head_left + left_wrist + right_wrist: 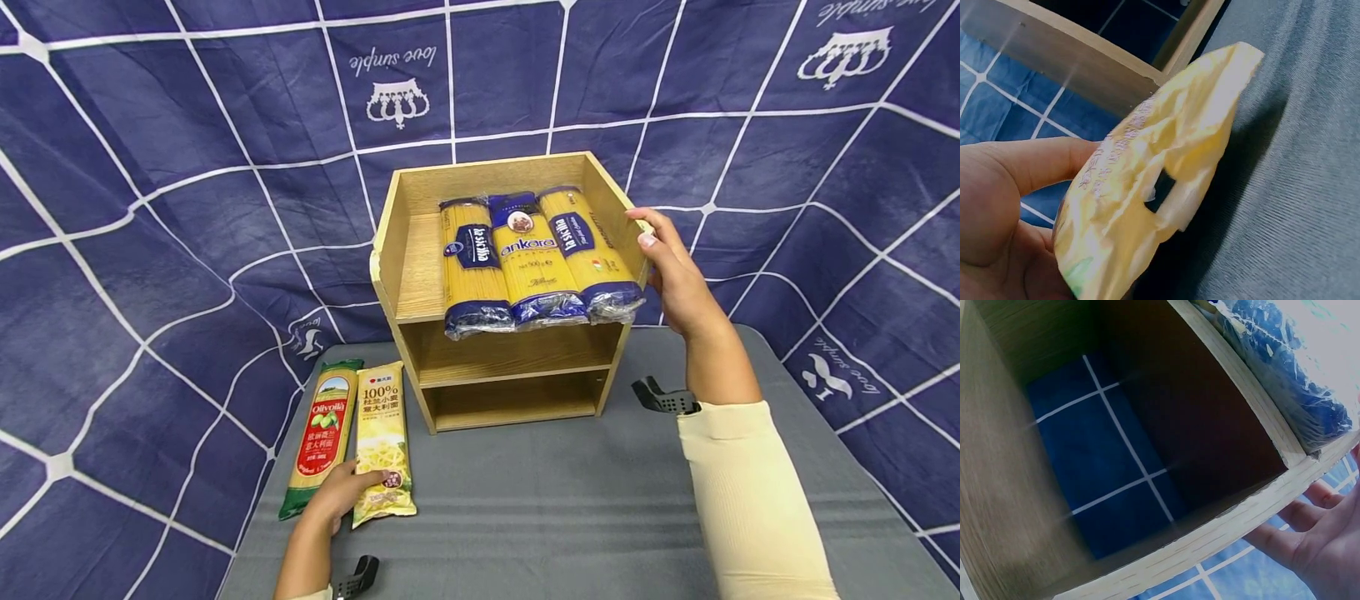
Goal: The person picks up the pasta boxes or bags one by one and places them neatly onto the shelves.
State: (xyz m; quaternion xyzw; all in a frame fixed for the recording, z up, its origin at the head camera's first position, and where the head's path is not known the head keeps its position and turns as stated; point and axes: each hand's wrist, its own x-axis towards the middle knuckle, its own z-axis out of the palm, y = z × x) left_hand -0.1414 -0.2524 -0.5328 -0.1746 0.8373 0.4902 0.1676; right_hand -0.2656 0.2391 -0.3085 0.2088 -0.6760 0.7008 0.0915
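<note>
Packet, pale yellow [381,425], is gripped near its lower end by the left hand [337,497]: thumb across the printed face, other fingers underneath. Wrapper is opaque, crinkled film, long and flat; a dark slot shows near one end in the left wrist view. Location: left of the wooden shelf [420,262], above or on the grey cloth [525,492]; contact along its full length cannot be told.

Right hand [681,279] holds the rim of the shelf's right side panel, fingers along the outer face. Shelf: light, straight-grained wood, boxy, three levels, cut edges pale and rough. Right wrist view shows fabric through the open back of one compartment.

Top level: three spaghetti packs [534,258] side by side, clear glossy film over straight strands, blue ends overhanging the front edge. Red-and-green packet [322,433] lies just left of the yellow one. Surround: blue fabric [285,92], creased, white-lined grid.
</note>
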